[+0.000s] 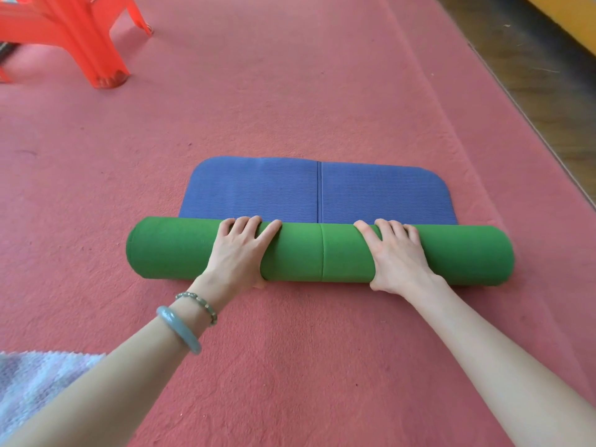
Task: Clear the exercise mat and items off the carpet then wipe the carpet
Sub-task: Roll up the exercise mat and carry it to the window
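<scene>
The exercise mat lies across the middle of the red carpet. Most of it is wound into a thick roll with its green side out. A short blue flat end still lies on the carpet beyond the roll. My left hand grips the roll left of its middle seam, fingers draped over the top and thumb at the near side. My right hand holds the roll in the same way right of the seam.
A red plastic stool stands on the carpet at the far left. A pale fluffy cloth lies at the near left corner. The carpet's right edge meets dark wooden floor, with a yellow surface beyond.
</scene>
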The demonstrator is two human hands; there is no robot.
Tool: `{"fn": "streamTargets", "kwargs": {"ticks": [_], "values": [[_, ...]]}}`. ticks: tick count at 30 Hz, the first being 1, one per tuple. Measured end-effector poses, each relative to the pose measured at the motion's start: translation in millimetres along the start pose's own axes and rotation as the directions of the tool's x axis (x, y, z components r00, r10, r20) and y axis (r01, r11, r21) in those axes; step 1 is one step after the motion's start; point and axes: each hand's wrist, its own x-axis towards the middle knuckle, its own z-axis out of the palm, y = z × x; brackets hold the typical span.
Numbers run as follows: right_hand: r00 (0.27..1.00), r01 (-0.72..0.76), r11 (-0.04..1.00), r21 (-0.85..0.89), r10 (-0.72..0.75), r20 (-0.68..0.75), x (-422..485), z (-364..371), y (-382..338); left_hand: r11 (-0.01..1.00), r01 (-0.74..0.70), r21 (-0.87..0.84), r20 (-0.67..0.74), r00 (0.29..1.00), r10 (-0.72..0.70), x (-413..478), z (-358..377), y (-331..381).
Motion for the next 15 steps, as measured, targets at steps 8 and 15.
{"fn": "streamTargets", "kwargs": {"ticks": [8, 15], "values": [[0.993, 0.064, 0.997, 0.039, -0.068, 0.095, -51, -2, -10, 0.998, -0.049, -0.045, 0.048, 0.998, 0.052, -49, 0, 9], [0.967, 0.086, 0.991, 0.100, -0.107, 0.230, -79, -4, -16, 0.990, -0.115, -0.083, 0.153, 0.980, 0.127, -75, -7, 11]]}}
